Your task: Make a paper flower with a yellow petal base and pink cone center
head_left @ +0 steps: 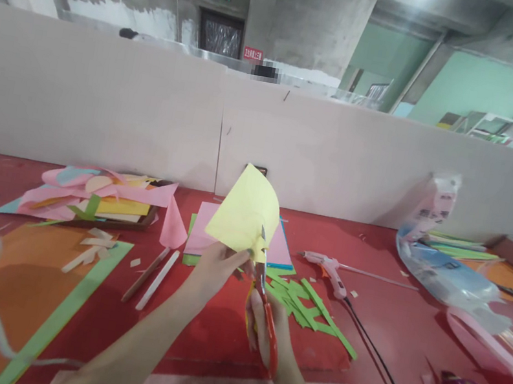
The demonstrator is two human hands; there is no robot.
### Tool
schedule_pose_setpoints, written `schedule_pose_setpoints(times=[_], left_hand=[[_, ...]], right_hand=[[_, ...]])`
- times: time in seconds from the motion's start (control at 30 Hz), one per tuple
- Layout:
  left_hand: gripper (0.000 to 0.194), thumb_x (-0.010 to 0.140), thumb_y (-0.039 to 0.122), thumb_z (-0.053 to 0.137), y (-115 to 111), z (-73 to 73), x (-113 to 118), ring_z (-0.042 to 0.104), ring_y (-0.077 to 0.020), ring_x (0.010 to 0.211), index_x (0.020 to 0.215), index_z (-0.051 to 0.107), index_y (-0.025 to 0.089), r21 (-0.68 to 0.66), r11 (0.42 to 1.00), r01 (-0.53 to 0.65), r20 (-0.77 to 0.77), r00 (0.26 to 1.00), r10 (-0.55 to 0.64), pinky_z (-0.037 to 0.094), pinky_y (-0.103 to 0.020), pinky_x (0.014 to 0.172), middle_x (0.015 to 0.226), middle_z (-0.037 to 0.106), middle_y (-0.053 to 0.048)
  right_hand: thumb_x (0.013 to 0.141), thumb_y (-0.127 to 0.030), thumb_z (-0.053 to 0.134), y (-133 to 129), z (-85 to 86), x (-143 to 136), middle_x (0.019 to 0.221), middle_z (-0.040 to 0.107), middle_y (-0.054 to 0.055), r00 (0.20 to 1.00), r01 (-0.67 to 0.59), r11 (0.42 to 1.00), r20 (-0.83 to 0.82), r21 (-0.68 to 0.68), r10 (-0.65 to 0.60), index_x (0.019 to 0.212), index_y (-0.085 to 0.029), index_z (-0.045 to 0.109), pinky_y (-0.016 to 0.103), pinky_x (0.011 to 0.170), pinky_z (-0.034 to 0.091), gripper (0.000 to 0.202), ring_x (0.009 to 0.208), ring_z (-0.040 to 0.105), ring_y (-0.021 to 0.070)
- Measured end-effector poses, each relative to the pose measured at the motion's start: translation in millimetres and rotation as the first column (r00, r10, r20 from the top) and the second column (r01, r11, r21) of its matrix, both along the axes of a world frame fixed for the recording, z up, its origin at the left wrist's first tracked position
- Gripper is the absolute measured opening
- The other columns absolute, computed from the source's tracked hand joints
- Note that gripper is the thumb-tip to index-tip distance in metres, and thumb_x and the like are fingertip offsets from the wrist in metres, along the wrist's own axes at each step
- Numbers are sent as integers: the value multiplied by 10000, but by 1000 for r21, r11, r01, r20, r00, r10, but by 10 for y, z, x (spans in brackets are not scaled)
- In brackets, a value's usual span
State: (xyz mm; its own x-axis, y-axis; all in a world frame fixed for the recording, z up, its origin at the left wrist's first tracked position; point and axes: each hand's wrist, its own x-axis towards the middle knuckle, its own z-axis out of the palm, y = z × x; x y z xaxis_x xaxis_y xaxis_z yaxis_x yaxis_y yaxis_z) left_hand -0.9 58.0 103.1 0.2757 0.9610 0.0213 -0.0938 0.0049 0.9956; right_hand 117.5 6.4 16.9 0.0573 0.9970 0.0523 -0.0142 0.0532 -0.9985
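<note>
My left hand [218,272] pinches the lower edge of a yellow sheet of paper [248,207], which stands up and curls above the table. In my right hand [269,325] is a pair of scissors [270,335] with red handles, its blades pointing up at the lower right edge of that sheet. Whether the blades are apart is hard to make out. Behind the yellow sheet lies a stack of pink, blue and green paper [204,226]. Green paper strips [301,304] lie scattered just right of the scissors.
A pink glue gun [329,271] with its cord lies to the right, near a plastic bag [445,269]. Coloured paper scraps [103,196] are piled at left, with a white stick [158,280] in front. A pale partition [104,101] closes off the table's back.
</note>
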Motion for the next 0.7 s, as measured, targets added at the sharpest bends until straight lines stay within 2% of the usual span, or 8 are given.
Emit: schedule_pose_setpoints(times=[0.2, 0.47, 0.7], left_hand=[[202, 708, 330, 579, -51, -35, 45, 557, -131, 529, 647, 597, 138, -54, 998, 37, 68, 997, -33, 430, -233, 494, 558, 595, -14], [227, 701, 350, 593, -111, -66, 113, 516, -122, 484, 624, 591, 137, -97, 993, 64, 200, 979, -44, 429, -250, 486, 521, 543, -6], [259, 616, 388, 670, -151, -144, 227, 474, -89, 452, 617, 594, 140, -199, 980, -22, 290, 954, 80, 391, -216, 459, 480, 501, 32]], right_hand=[[738, -577, 504, -4, 46, -15, 388, 306, -102, 997, -28, 997, -67, -68, 24, 647, -195, 403, 153, 244, 200, 405, 258, 253, 35], [726, -584, 511, -7, 50, -16, 374, 314, -101, 996, -37, 997, -83, -67, 32, 653, -186, 431, 144, 238, 188, 412, 249, 241, 28], [748, -592, 465, -15, 29, -10, 364, 335, -92, 999, -31, 998, 17, -59, 32, 645, -188, 421, 156, 243, 229, 419, 251, 271, 40]])
